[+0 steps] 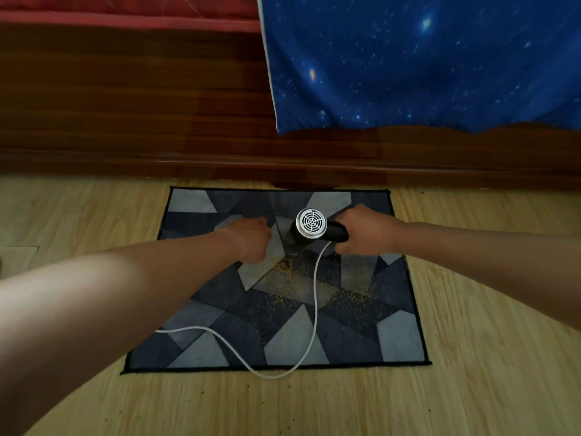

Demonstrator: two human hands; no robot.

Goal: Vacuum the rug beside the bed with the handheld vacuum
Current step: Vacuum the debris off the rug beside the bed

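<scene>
A small rug with a grey and dark blue geometric pattern lies on the wooden floor beside the bed. Yellowish crumbs are scattered over its middle. My right hand grips the black handle of the handheld vacuum, whose round white vent grille faces up and whose nozzle points down onto the far part of the rug. A white cord runs from the vacuum across the rug and loops onto the floor. My left hand hangs over the rug just left of the vacuum, fingers curled; whether it holds anything is hidden.
The dark wooden bed frame stands right behind the rug. A blue starry sheet hangs over it on the right, and a red mattress edge shows at top left. Light wooden floor surrounds the rug.
</scene>
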